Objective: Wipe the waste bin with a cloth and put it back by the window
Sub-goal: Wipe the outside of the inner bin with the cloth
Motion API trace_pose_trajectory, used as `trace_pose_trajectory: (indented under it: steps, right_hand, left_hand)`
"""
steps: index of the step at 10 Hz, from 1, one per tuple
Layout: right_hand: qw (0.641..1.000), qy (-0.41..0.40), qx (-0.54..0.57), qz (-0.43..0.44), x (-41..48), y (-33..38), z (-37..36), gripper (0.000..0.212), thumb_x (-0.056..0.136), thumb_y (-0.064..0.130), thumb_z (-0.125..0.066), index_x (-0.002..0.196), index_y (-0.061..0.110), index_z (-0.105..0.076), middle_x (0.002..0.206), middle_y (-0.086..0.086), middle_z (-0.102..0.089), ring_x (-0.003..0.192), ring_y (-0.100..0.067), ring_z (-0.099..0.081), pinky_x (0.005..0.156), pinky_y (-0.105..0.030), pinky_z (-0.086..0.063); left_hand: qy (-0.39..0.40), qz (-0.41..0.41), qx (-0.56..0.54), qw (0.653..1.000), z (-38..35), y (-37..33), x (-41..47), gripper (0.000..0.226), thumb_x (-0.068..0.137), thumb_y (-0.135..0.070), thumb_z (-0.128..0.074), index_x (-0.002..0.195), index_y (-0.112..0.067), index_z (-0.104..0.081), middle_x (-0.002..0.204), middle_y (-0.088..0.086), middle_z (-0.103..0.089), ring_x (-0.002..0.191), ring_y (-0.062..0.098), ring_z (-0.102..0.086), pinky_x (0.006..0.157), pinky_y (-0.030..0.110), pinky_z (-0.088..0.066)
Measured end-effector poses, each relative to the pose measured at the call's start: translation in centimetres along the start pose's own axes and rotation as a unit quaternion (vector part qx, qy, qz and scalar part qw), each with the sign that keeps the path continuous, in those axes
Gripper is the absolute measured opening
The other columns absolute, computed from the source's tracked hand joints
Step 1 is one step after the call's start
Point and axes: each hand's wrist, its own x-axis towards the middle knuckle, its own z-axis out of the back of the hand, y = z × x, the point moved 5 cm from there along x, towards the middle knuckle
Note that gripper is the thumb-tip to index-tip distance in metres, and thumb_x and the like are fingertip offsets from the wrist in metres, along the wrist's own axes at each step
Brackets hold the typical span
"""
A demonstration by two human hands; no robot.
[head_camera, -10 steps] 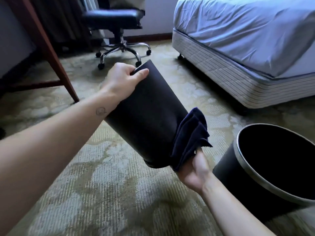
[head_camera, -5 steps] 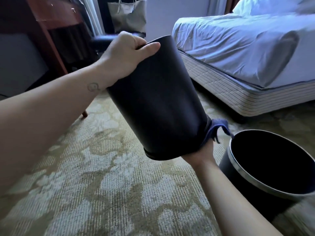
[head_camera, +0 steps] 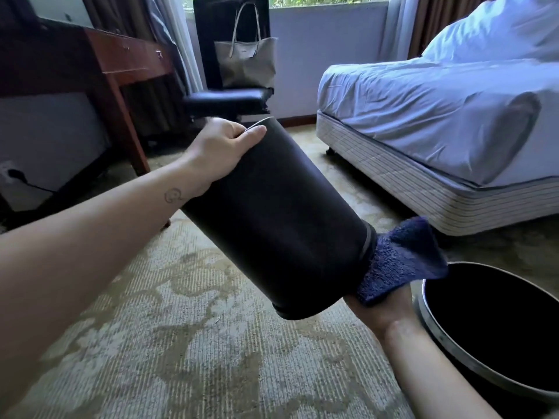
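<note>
Bin [head_camera: 272, 219] has tipped flatter since a moment ago; left hand [head_camera: 220, 149] fingers clamp its rim, right hand [head_camera: 381, 309] presses cloth [head_camera: 399, 261] on base. Midair, mid-wipe, return to window [head_camera: 326, 0] pending.

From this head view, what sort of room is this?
Probably a hotel bedroom: a made bed on the right, a wooden desk with an office chair by the window, and patterned carpet.
</note>
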Motion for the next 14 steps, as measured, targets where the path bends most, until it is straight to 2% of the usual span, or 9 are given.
trace_pose_trajectory:
  steps: [1, 2, 3, 4, 7, 8, 9, 12, 14]
  right_hand:
    - [0.999, -0.041, 0.006, 0.011, 0.4, -0.6, 1.8, 0.067, 0.007, 0.02, -0.093, 0.072, 0.015, -0.078, 0.079, -0.003, -0.077, 0.066, -0.023, -0.074, 0.052, -0.038, -0.059]
    - [0.993, -0.112, -0.036, -0.011, 0.0, -2.5, 3.8, 0.017, 0.077, 0.03, -0.074, 0.086, 0.018, -0.066, 0.064, 0.004, -0.074, 0.057, -0.014, -0.071, 0.053, -0.028, -0.057]
    - [0.992, -0.113, 0.015, -0.056, -0.1, -4.9, 3.9, 0.029, 0.092, 0.033, -0.05, 0.108, 0.011, -0.061, 0.074, -0.009, -0.074, 0.085, -0.032, -0.066, 0.081, -0.04, -0.052]
    - [0.985, -0.098, -0.088, -0.116, -0.3, -6.4, 2.6, 0.047, 0.062, 0.036, -0.079, 0.102, 0.014, -0.068, 0.095, -0.016, -0.062, 0.089, -0.032, -0.054, 0.083, -0.042, -0.04]
    - [0.941, -0.16, -0.16, -0.251, -2.4, -3.7, 3.2, 0.05, 0.078, 0.047, -0.067, 0.066, -0.002, -0.075, 0.072, -0.018, -0.073, 0.055, -0.033, -0.07, 0.044, -0.045, -0.056]
    - [0.966, -0.168, -0.161, -0.11, -2.1, -0.5, 3.1, 0.045, 0.027, 0.031, -0.088, 0.062, 0.01, -0.07, 0.051, -0.008, -0.067, 0.04, -0.021, -0.065, 0.036, -0.033, -0.052]
    - [0.971, -0.217, -0.102, -0.024, -2.0, 2.2, 4.3, 0.02, 0.097, 0.02, -0.041, 0.08, 0.016, -0.052, 0.044, 0.002, -0.064, 0.037, -0.011, -0.062, 0.036, -0.022, -0.05]
    - [0.882, -0.189, -0.432, -0.017, -2.6, -1.7, 5.7, 0.021, 0.091, 0.013, -0.05, 0.072, 0.011, -0.057, 0.044, 0.004, -0.056, 0.036, -0.002, -0.051, 0.035, -0.015, -0.037]
    - [0.946, -0.174, -0.266, -0.061, -2.1, -3.1, 6.5, 0.044, 0.102, 0.038, -0.034, 0.117, 0.01, -0.065, 0.115, -0.012, -0.071, 0.107, -0.025, -0.066, 0.094, -0.038, -0.05]
  left_hand:
    - [0.026, -0.026, -0.032, 0.999, -1.1, -1.4, -0.9, 0.057, 0.088, -0.05, -0.059, 0.093, 0.006, -0.069, 0.096, 0.033, -0.068, 0.074, 0.036, -0.065, 0.076, 0.062, -0.054]
    - [0.05, -0.055, -0.046, 0.996, -1.8, -2.8, -1.3, 0.068, 0.082, -0.058, -0.058, 0.091, 0.009, -0.065, 0.081, 0.021, -0.066, 0.069, 0.028, -0.056, 0.066, 0.045, -0.05]
    - [0.035, -0.062, -0.055, 0.996, -2.0, -3.5, -1.2, 0.075, 0.079, -0.061, -0.057, 0.089, 0.014, -0.059, 0.076, 0.012, -0.057, 0.067, 0.024, -0.049, 0.063, 0.038, -0.041]
    - [-0.026, -0.05, -0.047, 0.997, -1.5, -2.7, -0.5, 0.074, 0.077, -0.062, -0.055, 0.083, 0.011, -0.062, 0.071, 0.015, -0.058, 0.063, 0.023, -0.051, 0.062, 0.047, -0.05]
    - [-0.086, -0.011, 0.13, 0.988, 0.2, 2.9, -0.7, 0.052, 0.094, -0.052, -0.049, 0.077, -0.008, -0.07, 0.078, 0.011, -0.071, 0.081, 0.028, -0.067, 0.079, 0.044, -0.053]
    - [-0.074, -0.058, 0.161, 0.982, -0.5, 3.1, -1.7, 0.056, 0.095, -0.051, -0.048, 0.071, -0.002, -0.06, 0.066, 0.012, -0.063, 0.067, 0.026, -0.06, 0.07, 0.046, -0.049]
    - [-0.075, -0.08, 0.135, 0.985, -1.3, 4.1, -2.2, 0.058, 0.096, -0.048, -0.05, 0.062, 0.0, -0.047, 0.056, 0.007, -0.045, 0.055, 0.019, -0.043, 0.058, 0.041, -0.038]
    - [-0.015, -0.177, 0.226, 0.958, -9.0, 4.9, -6.4, 0.053, 0.091, -0.06, -0.044, 0.068, -0.013, -0.051, 0.055, -0.004, -0.047, 0.058, 0.023, -0.053, 0.056, 0.034, -0.045]
    - [0.005, -0.341, 0.266, 0.902, -14.9, 7.7, -11.2, 0.047, 0.089, -0.055, -0.047, 0.059, -0.019, -0.053, 0.044, 0.0, -0.052, 0.037, 0.022, -0.055, 0.034, 0.024, -0.039]
